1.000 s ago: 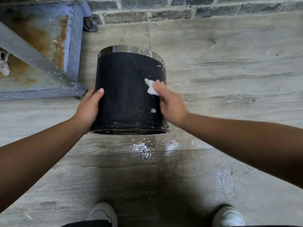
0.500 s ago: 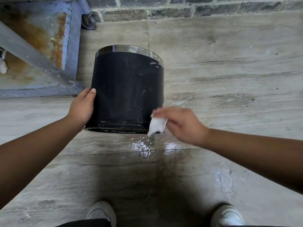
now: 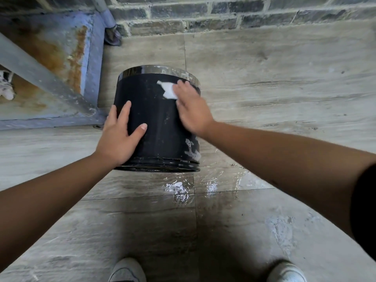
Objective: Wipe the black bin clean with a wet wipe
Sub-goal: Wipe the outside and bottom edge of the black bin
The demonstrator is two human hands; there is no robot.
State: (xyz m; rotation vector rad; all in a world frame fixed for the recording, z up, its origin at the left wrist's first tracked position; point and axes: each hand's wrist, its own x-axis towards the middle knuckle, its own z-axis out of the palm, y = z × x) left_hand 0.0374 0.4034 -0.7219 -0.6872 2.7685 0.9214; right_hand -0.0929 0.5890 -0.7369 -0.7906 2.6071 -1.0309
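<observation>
The black bin (image 3: 158, 127) lies tipped on the tiled floor, its shiny metal rim pointing away from me and its base toward me. My left hand (image 3: 120, 137) rests flat on the bin's left side, fingers spread, steadying it. My right hand (image 3: 191, 106) presses a white wet wipe (image 3: 167, 90) against the bin's upper wall near the metal rim. A whitish wet smear (image 3: 192, 149) shows low on the bin's right side.
Wet patches (image 3: 179, 190) glisten on the floor tiles just in front of the bin. A rusty blue metal frame (image 3: 61, 64) stands to the left, a grey brick wall (image 3: 223, 15) behind. My two white shoes (image 3: 128, 270) are at the bottom edge.
My right hand carried the wipe from the bin's base edge up to the wall near the metal rim. My left hand slid from the side onto the top of the wall.
</observation>
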